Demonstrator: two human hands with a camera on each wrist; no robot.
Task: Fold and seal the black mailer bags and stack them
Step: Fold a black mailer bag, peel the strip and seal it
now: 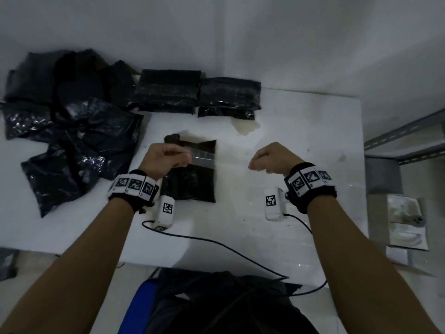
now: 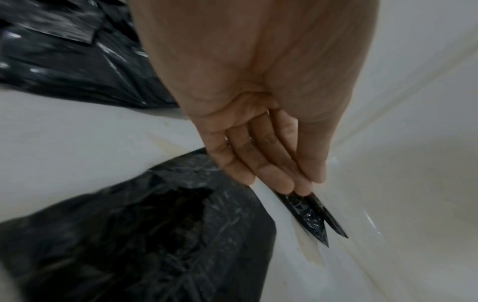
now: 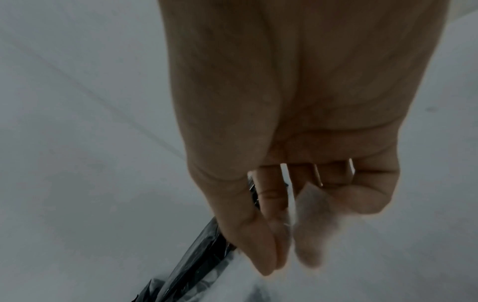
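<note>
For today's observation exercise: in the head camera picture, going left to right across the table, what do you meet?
Loose pile of black bags → left hand over the bag being sealed → right hand → metal shelf beside the table.

Loose bags (image 1: 69,131) left – stacked bags (image 1: 197,96) behind – one mailer (image 1: 192,174) central on table (image 1: 301,131).
</note>
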